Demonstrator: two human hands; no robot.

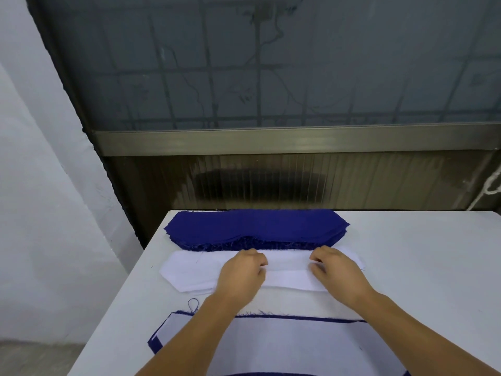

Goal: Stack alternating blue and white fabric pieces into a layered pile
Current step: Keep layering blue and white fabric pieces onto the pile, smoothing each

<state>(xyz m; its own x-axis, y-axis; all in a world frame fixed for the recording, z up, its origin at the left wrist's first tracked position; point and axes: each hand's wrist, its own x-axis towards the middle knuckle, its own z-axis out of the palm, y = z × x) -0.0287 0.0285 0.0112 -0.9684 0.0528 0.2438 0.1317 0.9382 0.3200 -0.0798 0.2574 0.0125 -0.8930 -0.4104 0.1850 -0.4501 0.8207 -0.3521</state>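
both hands on the white stack

white stack (195, 272) lies mid-table (420, 267). left hand (241, 275) and right hand (336, 272) curl on it, pinching its top piece. blue stack (254, 226) just behind it; layered pile (284, 346) in front.

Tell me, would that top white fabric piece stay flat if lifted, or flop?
Probably flop: the white fabric piece looks thin, rumpling between the left hand and right hand. Likely very light. Its neighbours in the white stack may slide along.
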